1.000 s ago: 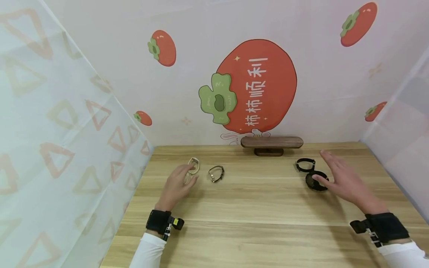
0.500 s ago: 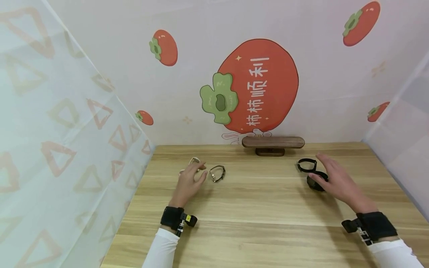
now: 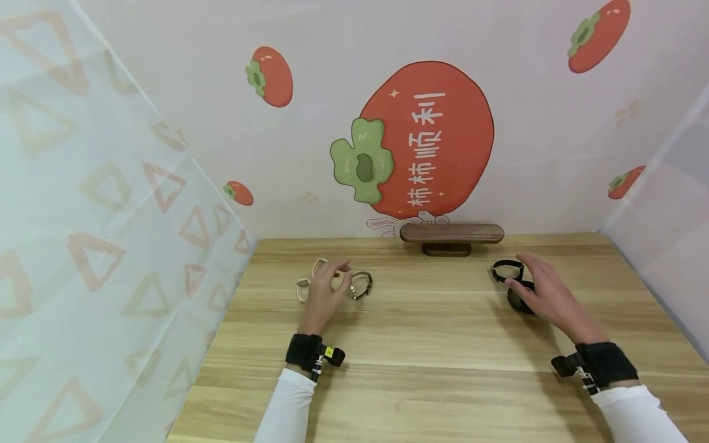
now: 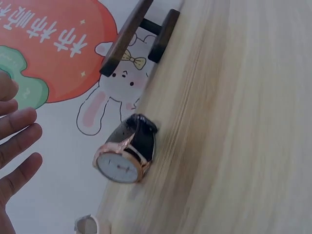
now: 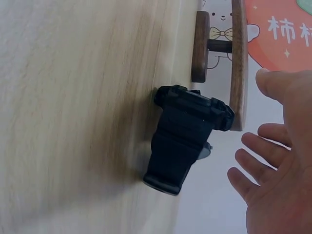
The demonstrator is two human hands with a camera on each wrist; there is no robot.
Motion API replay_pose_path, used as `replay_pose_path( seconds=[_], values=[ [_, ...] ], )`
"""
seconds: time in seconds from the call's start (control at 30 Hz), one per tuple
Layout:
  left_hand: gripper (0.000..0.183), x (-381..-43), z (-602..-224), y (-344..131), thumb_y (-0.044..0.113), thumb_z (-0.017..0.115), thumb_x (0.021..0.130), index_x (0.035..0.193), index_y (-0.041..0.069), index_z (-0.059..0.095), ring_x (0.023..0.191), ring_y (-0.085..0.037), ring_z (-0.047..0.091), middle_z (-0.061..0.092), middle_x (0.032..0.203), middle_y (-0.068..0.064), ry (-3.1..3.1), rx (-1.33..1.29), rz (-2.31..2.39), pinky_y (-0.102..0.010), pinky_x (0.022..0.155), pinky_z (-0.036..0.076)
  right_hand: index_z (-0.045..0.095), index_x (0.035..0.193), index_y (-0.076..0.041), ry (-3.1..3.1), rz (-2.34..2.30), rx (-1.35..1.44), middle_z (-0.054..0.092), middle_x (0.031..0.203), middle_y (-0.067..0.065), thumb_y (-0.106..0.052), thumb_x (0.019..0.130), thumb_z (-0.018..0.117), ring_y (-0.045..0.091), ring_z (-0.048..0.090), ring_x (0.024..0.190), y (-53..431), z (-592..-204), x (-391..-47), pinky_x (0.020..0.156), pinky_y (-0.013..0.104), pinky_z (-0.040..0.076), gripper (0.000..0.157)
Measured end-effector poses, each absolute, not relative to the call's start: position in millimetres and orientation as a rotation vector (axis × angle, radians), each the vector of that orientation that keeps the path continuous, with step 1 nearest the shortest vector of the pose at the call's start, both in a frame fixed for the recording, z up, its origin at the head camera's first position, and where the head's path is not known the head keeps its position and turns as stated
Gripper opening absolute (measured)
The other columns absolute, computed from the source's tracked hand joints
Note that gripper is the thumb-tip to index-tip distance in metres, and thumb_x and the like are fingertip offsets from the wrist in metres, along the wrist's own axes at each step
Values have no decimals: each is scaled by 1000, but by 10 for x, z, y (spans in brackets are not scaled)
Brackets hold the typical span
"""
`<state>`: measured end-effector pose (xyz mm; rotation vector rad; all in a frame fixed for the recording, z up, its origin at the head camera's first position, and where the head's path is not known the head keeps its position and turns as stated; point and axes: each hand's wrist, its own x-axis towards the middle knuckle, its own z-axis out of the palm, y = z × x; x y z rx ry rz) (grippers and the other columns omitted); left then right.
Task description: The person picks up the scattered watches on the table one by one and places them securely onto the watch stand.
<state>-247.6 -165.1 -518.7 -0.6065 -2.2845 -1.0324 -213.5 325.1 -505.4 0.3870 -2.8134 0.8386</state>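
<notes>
My left hand hovers over the left of the table, fingers loosely bent, between two pale-strapped watches and a dark-strapped watch. The left wrist view shows the latter with a rose-gold case, white dial and black strap, apart from the fingers. Behind my left hand, one pale watch shows partly, and the other pale watch peeks past the knuckles. My right hand hangs beside a chunky black watch, thumb and fingers spread, holding nothing. A thinner black watch lies just behind it.
A dark brown wooden stand with a horizontal bar stands at the table's back edge. Behind rises a white backdrop with persimmon prints. Printed cloth panels flank the wooden table.
My left hand has moved right, from over the pale watches toward the dark-strapped watch, uncovering one pale watch. My right hand has drifted slightly left. The watches have stayed put.
</notes>
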Motion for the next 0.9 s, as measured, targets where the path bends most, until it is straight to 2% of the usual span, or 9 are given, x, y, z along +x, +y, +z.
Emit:
replay_pose_path(
  seconds=[0.2,0.6,0.9],
  values=[
    [27,-2528,-5200,-1486,4,75,99,125,3,74,103,-27,70,75,108,-11,-2257,-594,-1088,-50,88,63,33,159,13,-2840,898,352,35,157,44,-35,110,63,65,34,142,3217,-5104,-2189,109,80,34,75],
    [18,-2714,-5290,-1287,10,75,100,117,6,77,106,-26,70,77,107,-9,-2286,-486,-1145,-41,90,62,35,157,14,-2806,905,372,38,156,43,-30,109,65,64,36,142,3152,-5161,-2318,109,78,36,72],
    [16,-2815,-5329,-1227,10,76,99,113,6,78,103,-27,70,78,106,-9,-2293,-420,-1159,-43,87,62,34,158,14,-2811,950,373,34,158,44,-28,109,64,65,32,144,3141,-5153,-2407,112,79,33,71]
  ],
)
